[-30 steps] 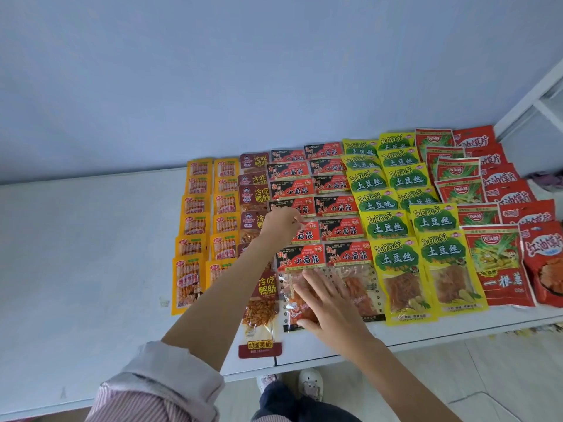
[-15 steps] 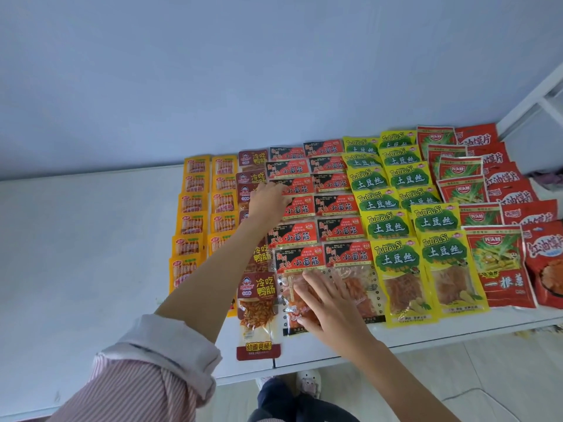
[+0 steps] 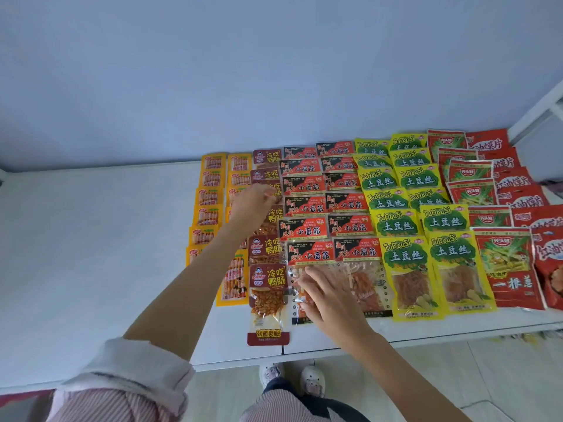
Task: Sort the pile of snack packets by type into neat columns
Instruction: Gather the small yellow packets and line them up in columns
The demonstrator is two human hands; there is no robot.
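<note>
Snack packets lie in columns on the white table [image 3: 91, 254]: orange sausage packets [image 3: 210, 196], maroon packets [image 3: 266, 249], red-and-black packets [image 3: 347, 204], yellow-green packets [image 3: 393, 223], red-green packets [image 3: 502, 263] and red packets [image 3: 518, 178]. My left hand [image 3: 251, 205] reaches over the maroon column, fingers curled and pinching the edge of a maroon packet [image 3: 274, 190] midway up. My right hand [image 3: 329, 296] lies flat with spread fingers on the nearest red-and-black packet [image 3: 365, 284], at the table's front.
The nearest maroon packet [image 3: 268, 303] hangs past the others toward the table's front edge [image 3: 426, 332]. A blue wall rises right behind the far row. A white frame post [image 3: 536, 117] stands at the right. My shoes [image 3: 310, 380] show on the floor below.
My left hand has moved left and away from me, from the red-and-black column to the maroon column. My right hand has stayed pressed on the front red-and-black packet.
</note>
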